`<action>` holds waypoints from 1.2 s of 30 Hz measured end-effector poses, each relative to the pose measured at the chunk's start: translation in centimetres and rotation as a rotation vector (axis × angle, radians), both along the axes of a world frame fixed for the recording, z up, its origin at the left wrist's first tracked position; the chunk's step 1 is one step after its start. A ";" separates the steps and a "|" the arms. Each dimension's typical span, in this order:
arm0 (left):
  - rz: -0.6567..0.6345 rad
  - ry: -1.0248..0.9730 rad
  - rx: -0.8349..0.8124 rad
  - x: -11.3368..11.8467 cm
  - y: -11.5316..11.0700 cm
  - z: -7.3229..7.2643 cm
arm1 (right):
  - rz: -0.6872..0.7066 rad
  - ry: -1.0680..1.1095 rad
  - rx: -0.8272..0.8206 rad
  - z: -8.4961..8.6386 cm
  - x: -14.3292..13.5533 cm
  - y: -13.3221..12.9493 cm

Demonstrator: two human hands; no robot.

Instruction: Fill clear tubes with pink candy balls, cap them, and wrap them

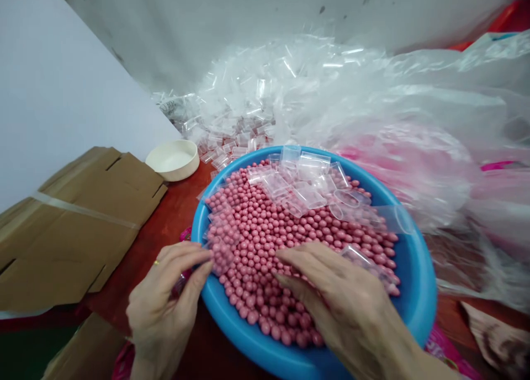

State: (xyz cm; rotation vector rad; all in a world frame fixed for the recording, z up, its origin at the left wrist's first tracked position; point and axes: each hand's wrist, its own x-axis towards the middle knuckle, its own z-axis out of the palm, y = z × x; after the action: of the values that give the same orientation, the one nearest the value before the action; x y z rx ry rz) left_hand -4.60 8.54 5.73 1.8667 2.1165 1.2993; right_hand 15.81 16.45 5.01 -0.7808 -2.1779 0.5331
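A blue basin (424,291) holds many small pink balls (265,231). Clear plastic containers (308,195) lie on the balls towards the back of the basin. At the basin's left rim, my left hand (169,302) pinches the edge of a clear plastic piece (223,242), through which pink balls show; a ring is on one finger. My right hand (335,291) is over the balls at the front right, fingertips low among them, thumb and fingers a little apart. Nothing is visible between them. Another clear container (360,258) lies beside its knuckles.
On the red table (159,242), a flattened cardboard box (78,225) lies left and a round cream dish (174,159) behind. Clear containers (240,115) are heaped beyond the basin. Large plastic bags (414,131), some with pink contents, fill the right. A pale wall stands behind.
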 end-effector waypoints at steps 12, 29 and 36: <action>0.110 0.190 -0.037 -0.1 0.9 -0.8 | -0.288 -0.555 0.162 -1.6 7.0 0.5; -0.433 0.422 -0.337 7.1 3.7 1.3 | -0.116 -0.287 0.036 0.7 7.2 1.5; -0.473 0.332 -0.517 9.1 3.4 1.6 | -0.040 -0.353 0.195 1.7 6.7 0.6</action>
State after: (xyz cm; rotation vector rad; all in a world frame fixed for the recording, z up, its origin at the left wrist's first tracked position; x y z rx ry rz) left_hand 4.53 11.98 7.34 2.2261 1.7214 0.3277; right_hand 22.47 17.07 6.74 -0.8600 -2.4841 0.1655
